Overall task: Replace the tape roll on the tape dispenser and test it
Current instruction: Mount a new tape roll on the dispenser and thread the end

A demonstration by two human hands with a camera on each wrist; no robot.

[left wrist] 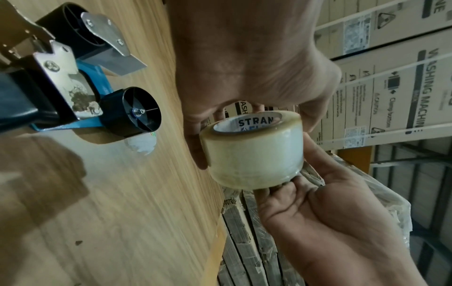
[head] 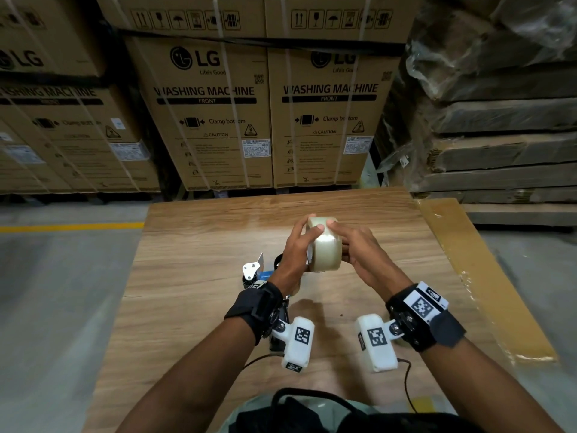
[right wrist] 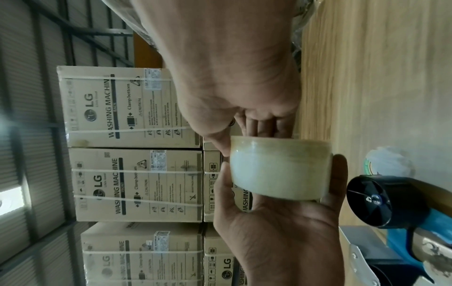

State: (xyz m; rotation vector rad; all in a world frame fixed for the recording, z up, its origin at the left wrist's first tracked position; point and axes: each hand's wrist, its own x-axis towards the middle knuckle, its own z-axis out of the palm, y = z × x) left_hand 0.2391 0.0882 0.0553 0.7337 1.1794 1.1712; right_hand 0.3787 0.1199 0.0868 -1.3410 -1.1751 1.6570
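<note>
Both hands hold a thick roll of clear packing tape with a white printed cardboard core (head: 324, 245) in the air above the wood-grain surface (head: 199, 245). The left hand (head: 296, 248) curls round the roll's near-left side, thumb across the top of the outer wrap and fingers on the far rim. The right hand (head: 359, 251) grips the opposite side, its fingers laid over the top of the roll and the rest cupping it from the right. In the left wrist view the core faces the camera, with blue letters on its inner wall, and the right hand's fingertips (left wrist: 276, 190) press on the roll's lower face.

Below and to the left of the left hand, partly hidden by its wrist, the blue-framed handheld tape dispenser with black plastic hub and metal side plates (left wrist: 80, 100) lies on its side on the surface. Its round black hub (left wrist: 137, 114) carries no roll. A small crumpled scrap of clear tape (left wrist: 140, 144) lies on the surface just beside the hub.

Beyond the hands, past the far edge of the surface, stand strapped brown cardboard washing machine boxes (head: 212, 110). To the right of the right hand, flat cartons wrapped in plastic film (head: 505, 120) are stacked.
</note>
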